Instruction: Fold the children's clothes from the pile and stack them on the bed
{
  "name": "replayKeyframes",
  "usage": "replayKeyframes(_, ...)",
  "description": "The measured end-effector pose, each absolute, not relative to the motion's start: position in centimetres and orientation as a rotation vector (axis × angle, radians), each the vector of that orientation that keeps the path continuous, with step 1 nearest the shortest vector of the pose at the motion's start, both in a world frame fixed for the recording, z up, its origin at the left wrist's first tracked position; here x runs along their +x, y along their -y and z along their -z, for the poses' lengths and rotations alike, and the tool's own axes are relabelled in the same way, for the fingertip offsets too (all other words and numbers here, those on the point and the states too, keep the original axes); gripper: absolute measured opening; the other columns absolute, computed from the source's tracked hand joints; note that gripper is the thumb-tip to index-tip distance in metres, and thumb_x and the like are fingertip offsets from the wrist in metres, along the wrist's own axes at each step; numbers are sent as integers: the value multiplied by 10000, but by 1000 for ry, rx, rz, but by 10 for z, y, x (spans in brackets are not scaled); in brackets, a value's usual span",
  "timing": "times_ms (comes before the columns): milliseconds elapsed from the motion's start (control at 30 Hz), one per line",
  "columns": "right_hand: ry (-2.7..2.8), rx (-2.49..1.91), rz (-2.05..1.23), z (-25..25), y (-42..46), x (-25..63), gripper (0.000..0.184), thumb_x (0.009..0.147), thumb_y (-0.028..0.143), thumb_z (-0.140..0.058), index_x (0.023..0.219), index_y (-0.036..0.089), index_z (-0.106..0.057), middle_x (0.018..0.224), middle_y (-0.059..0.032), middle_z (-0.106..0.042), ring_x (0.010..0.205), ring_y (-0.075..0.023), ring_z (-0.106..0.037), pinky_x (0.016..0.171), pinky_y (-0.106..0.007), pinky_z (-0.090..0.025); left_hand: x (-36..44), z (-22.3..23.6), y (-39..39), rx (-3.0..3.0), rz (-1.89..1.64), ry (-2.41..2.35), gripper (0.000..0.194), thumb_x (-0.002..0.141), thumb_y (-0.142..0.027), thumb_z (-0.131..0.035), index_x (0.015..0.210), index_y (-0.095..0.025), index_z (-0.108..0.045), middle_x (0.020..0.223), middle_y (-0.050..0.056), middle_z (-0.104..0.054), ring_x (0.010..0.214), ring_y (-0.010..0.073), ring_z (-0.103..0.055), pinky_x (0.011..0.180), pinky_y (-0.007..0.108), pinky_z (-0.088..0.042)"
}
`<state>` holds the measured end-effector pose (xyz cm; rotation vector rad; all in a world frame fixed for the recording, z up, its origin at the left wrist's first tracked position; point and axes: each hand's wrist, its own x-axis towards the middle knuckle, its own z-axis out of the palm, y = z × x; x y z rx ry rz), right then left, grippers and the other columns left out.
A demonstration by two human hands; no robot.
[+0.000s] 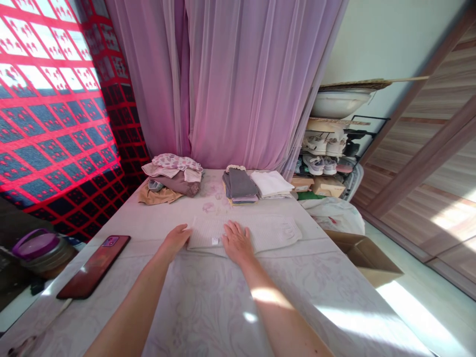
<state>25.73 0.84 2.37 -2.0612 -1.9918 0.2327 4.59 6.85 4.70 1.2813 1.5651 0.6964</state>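
Observation:
A white ribbed garment (269, 230) lies folded in a long flat strip across the middle of the table, a small white label on its front. At the strip's left end, my left hand (177, 242) has its fingers closed on the edge. My right hand (238, 243) rests flat on the garment just right of the label, fingers spread and palm down. Behind it sit a neat stack of folded dark grey clothes (241, 184) and a stack of folded white cloths (271, 183). A loose heap of clothes (174, 181) is at the back left.
A red phone (94, 267) with a cable lies at the table's left. The patterned tablecloth (208, 307) covers the table. Right of it stand an open cardboard box (366, 255) and a shoe rack (327, 148). Purple curtains (241, 89) hang behind.

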Motion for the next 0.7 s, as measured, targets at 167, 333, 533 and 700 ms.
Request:
replayKeyframes(167,1881,-2017,-153,-18,-3,261,425,996,324,-329,1362,264,-535,1505,-54,-445,1413,-231,-319,1147,-536,-150,43,-60,-61,1072,-610,-1475,228,805,-349,-654,907,-146,-675,859,77,-748,755,187,-719,707,301,-600)
replayKeyframes(333,1675,-1918,105,4,21,270,382,976,272,-365,1246,253,-634,1406,-67,-557,1359,-237,-400,1136,-495,-167,53,-55,-56,969,-655,-1440,199,742,-328,-738,752,-153,-643,696,25,-681,613,126,-650,611,228,-584)
replayKeyframes(533,1441,-1877,235,28,33,283,404,958,271,-337,1158,197,-681,1315,-116,-620,1254,-244,-506,1073,-467,-290,58,-52,-57,946,-745,-1420,223,632,-234,-798,645,-160,-588,607,-25,-593,568,107,-592,539,206,-549)
replayKeyframes(700,1449,-1793,267,28,34,287,395,956,264,-344,1138,198,-688,1261,-116,-652,1205,-224,-548,1063,-443,-322,26,-63,-61,945,-838,-1439,239,564,-249,-802,659,-163,-600,617,-37,-598,575,101,-577,530,197,-521)
